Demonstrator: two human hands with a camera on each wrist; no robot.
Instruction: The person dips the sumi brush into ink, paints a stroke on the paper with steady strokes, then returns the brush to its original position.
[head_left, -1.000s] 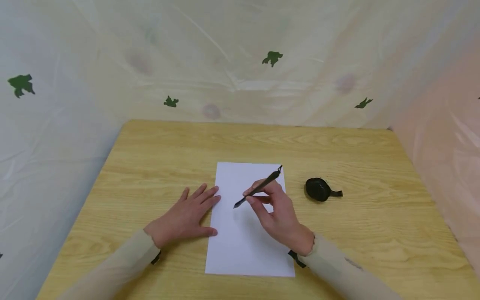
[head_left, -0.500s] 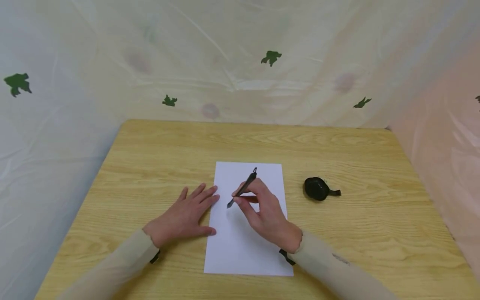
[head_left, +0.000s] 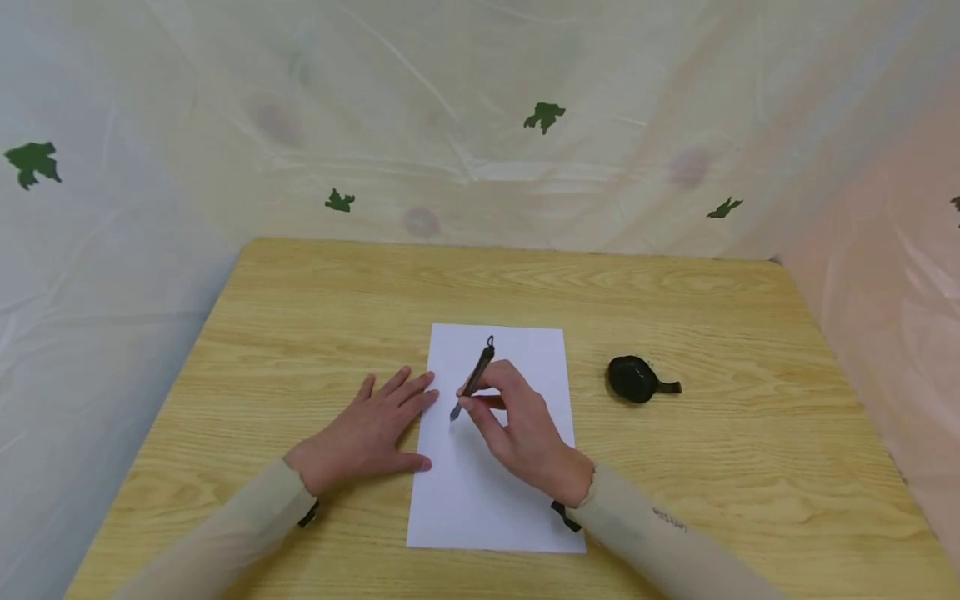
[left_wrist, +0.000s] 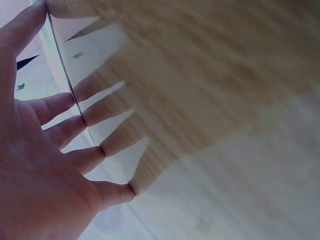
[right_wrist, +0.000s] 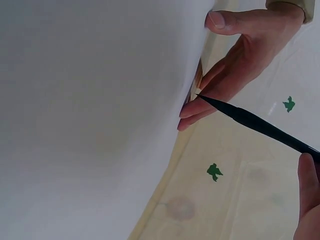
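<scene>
A white sheet of paper (head_left: 495,521) lies lengthwise on the wooden table. My left hand (head_left: 367,437) is spread flat at its left edge, with thumb and fingertips reaching onto the margin. In the left wrist view, the fingertips (left_wrist: 122,192) of that hand touch the glossy tabletop. Over the paper, my right hand (head_left: 528,433) pinches a black writing brush (head_left: 477,372) between thumb and fingers. The brush leans, its hanging loop up and its tip low over the left half of the sheet. The right wrist view shows the dark pointed bristles (right_wrist: 220,105) close to the paper.
To the right of the paper sits a small black dish (head_left: 632,379) with a short handle (head_left: 670,387). The wooden table (head_left: 750,467) is enclosed by pale sheeting (head_left: 450,108) at the back and sides, bearing green bird-shaped cutouts (head_left: 544,117).
My right hand has moved left across the paper with the brush, which now stands more upright, its tip nearer the left edge. The left hand has kept its place.
</scene>
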